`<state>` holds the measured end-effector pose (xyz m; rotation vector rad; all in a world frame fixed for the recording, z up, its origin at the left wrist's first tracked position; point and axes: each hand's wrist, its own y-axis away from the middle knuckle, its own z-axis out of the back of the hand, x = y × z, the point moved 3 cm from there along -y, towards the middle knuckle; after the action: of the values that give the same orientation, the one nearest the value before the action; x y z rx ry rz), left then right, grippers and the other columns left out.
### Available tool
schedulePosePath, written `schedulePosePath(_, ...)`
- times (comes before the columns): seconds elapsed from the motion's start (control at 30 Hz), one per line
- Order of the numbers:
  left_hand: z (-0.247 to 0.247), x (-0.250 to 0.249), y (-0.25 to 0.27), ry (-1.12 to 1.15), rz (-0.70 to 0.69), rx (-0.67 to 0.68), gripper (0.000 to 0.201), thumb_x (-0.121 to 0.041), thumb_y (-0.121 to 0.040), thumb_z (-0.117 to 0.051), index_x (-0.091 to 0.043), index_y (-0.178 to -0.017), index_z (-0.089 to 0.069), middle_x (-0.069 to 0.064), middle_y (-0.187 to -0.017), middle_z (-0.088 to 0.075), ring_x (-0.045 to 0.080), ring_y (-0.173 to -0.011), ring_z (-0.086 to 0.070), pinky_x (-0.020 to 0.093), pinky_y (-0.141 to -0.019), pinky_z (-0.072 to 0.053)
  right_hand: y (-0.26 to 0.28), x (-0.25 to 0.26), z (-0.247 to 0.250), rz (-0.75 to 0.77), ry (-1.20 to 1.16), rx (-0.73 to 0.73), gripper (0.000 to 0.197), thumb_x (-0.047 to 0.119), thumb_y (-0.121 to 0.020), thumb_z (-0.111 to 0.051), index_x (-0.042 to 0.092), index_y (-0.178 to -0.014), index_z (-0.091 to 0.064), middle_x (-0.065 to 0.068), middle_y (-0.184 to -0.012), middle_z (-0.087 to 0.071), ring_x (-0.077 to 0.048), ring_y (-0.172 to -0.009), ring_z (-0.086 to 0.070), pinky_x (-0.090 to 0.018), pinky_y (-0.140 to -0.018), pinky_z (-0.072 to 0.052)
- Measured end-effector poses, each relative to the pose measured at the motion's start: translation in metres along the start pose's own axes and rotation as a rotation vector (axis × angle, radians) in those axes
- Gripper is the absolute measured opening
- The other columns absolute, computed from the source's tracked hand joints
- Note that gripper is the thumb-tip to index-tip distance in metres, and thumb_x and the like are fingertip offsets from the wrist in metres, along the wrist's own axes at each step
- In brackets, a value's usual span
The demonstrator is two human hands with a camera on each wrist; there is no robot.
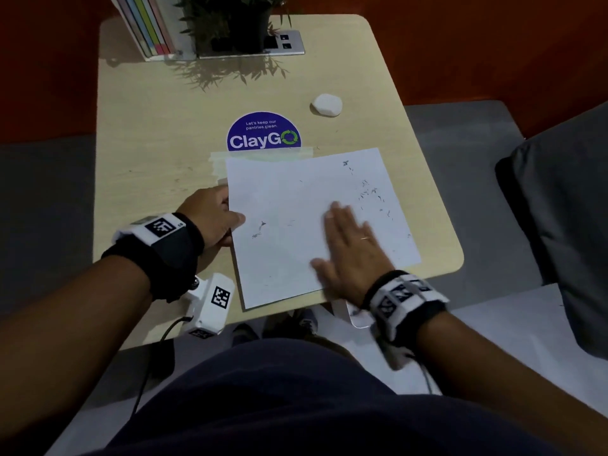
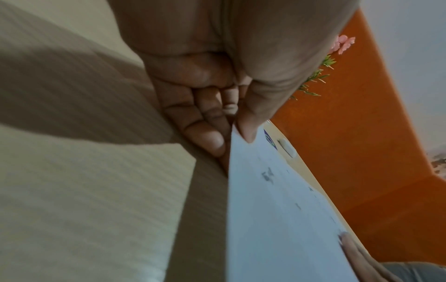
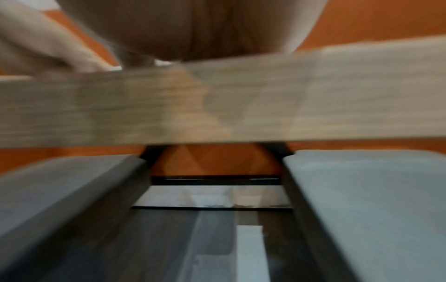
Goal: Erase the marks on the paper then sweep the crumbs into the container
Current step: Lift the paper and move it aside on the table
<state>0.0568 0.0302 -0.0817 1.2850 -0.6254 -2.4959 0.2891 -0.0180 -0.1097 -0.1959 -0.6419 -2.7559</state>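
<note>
A white sheet of paper [image 1: 296, 225] lies on the light wooden table [image 1: 158, 143]. Dark eraser crumbs [image 1: 371, 195] are scattered over its right side, with a few more crumbs [image 1: 258, 229] near its left edge. My left hand [image 1: 230, 222] pinches the paper's left edge; in the left wrist view the thumb [image 2: 248, 131] lies on top and the fingers [image 2: 210, 141] are underneath. My right hand [image 1: 345, 238] lies flat on the paper with straight fingers, blurred. A white eraser [image 1: 326, 105] sits on the table far right. A pale translucent container rim [image 1: 357, 319] shows below the front table edge under my right wrist.
A round blue ClayGo sticker [image 1: 263, 133] and tape [image 1: 223, 159] sit just beyond the paper. Books [image 1: 144, 24], a potted plant [image 1: 237, 24] and a socket panel [image 1: 284, 42] line the far edge. A grey cushion [image 1: 559, 209] is at the right.
</note>
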Motion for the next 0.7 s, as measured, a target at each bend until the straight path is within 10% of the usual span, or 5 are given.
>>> schedulePosePath(0.1,0.001,0.003,-0.002,0.035,0.02,0.037,0.022,-0.001,-0.093,-0.055,-0.014,-0.11,-0.06,0.006,-0.071,-0.056,0.017,-0.053,-0.055,0.016,-0.046,-0.044,0.003,-0.023,0.016,-0.126,-0.012,-0.024,0.091,0.063,-0.081,-0.011,0.005,-0.15,-0.003,-0.013,-0.159,0.01,-0.025,-0.147,0.009,-0.049,-0.119,-0.007)
schedulePosePath(0.23,0.002,0.011,-0.007,0.137,0.036,0.079,0.032,0.005,-0.092,-0.048,-0.011,-0.117,-0.06,0.009,-0.07,-0.058,0.029,-0.061,-0.055,0.04,-0.067,-0.053,-0.007,0.07,0.013,0.211,-0.001,0.018,0.078,0.056,-0.094,-0.026,0.008,-0.151,0.0,-0.01,-0.159,0.013,-0.022,-0.147,0.011,-0.042,-0.118,0.0)
schedulePosePath(0.6,0.006,0.013,-0.01,0.126,-0.002,0.119,0.023,0.001,-0.096,-0.047,-0.016,-0.11,-0.056,0.01,-0.066,-0.052,0.03,-0.069,-0.058,0.043,-0.076,-0.055,0.003,-0.005,0.007,-0.155,-0.029,-0.071,0.081,0.056,-0.089,-0.017,0.004,-0.15,-0.007,-0.014,-0.159,0.005,-0.026,-0.147,0.004,-0.049,-0.118,-0.01)
schedulePosePath(0.7,0.005,0.014,-0.012,0.131,-0.002,0.115,0.024,0.001,-0.096,-0.047,-0.017,-0.111,-0.056,0.01,-0.069,-0.054,0.03,-0.069,-0.059,0.045,-0.078,-0.056,0.007,0.05,0.008,0.099,-0.009,-0.083,0.081,0.055,-0.088,-0.019,0.003,-0.15,-0.013,-0.016,-0.159,0.0,-0.029,-0.147,-0.001,-0.05,-0.116,-0.012)
